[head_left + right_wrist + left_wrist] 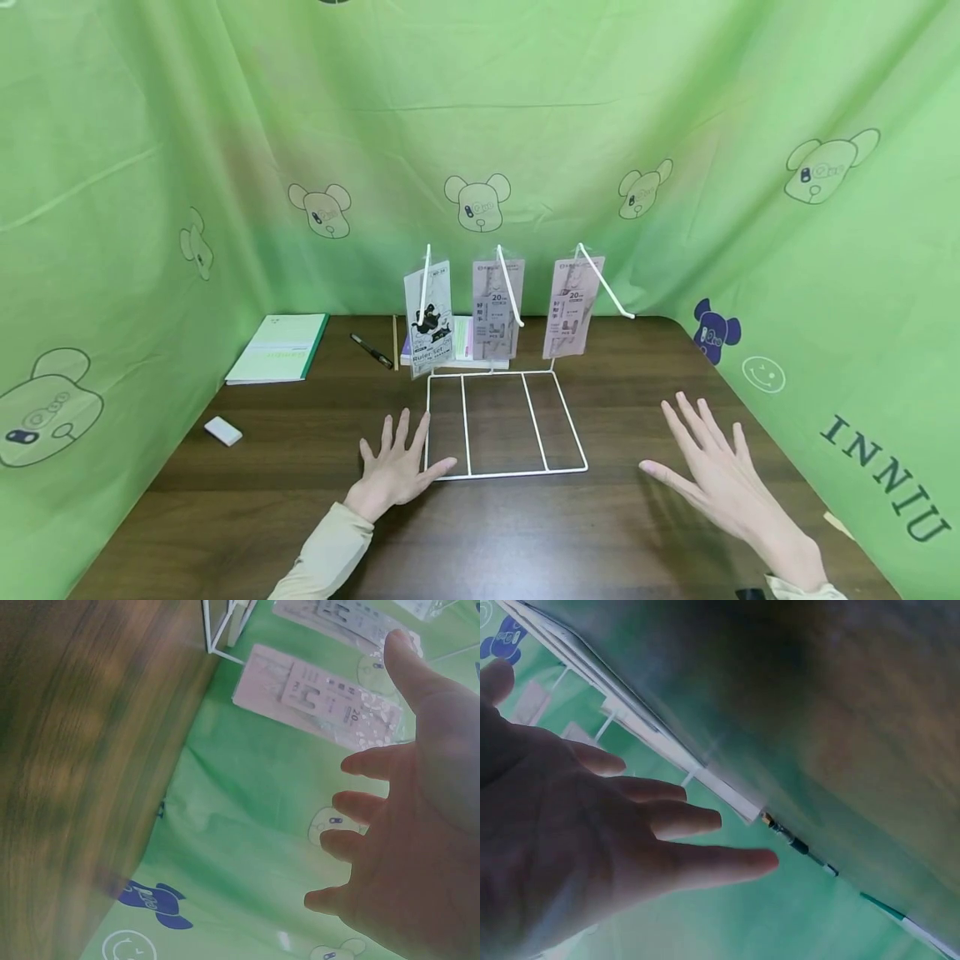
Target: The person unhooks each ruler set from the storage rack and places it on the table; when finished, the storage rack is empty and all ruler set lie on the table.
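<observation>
Left grip (396, 468), right grip (722, 482) both released — white rack (510, 474) between, nearer left grip.

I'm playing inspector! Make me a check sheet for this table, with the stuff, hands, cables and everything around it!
Surface: brown wood-look table.
Job's things: white rack; three packs hang on it.
Clutter: notebook, pen, thin stick, white block; flat thing behind the packs.
Hands: both spread, holding nothing; left hand by the rack's near left corner, touching unclear; right hand apart, to its right.
Cables: nothing seen.
Surroundings: green cloth with bear-head prints.
</observation>
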Motion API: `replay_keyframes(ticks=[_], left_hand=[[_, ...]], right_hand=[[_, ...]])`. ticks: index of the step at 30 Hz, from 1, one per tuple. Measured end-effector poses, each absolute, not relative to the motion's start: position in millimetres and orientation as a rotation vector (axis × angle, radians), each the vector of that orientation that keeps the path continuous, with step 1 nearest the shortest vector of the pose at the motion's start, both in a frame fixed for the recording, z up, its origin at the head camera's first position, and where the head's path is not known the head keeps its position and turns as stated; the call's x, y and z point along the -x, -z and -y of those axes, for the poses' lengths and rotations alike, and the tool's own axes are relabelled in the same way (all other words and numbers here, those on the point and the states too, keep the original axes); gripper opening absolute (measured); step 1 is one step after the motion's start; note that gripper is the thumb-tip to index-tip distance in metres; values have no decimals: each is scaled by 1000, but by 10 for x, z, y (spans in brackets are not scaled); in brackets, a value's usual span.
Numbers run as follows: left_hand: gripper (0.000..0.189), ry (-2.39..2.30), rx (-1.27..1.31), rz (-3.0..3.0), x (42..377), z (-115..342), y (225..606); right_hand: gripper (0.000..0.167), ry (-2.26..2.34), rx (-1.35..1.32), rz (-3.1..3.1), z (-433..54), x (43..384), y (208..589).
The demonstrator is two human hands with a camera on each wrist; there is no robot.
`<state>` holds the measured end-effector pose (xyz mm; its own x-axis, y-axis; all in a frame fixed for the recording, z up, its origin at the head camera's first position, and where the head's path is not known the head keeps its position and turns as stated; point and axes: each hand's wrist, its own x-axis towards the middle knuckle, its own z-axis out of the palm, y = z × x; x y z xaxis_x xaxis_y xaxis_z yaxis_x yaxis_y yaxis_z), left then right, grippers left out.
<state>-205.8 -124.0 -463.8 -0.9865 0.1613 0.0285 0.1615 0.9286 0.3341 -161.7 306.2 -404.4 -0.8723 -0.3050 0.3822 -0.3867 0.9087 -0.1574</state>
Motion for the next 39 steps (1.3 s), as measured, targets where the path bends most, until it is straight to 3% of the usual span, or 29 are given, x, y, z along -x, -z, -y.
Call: replay_keyframes(ticks=[23, 39], left_hand=[[93, 404, 244, 3235, 2077, 1260, 4666], [97, 416, 254, 3205, 2073, 1281, 4728]], right_hand=[[89, -340, -526, 2708, -3002, 1711, 4064], [88, -599, -553, 2666, -2887, 2524, 3751]])
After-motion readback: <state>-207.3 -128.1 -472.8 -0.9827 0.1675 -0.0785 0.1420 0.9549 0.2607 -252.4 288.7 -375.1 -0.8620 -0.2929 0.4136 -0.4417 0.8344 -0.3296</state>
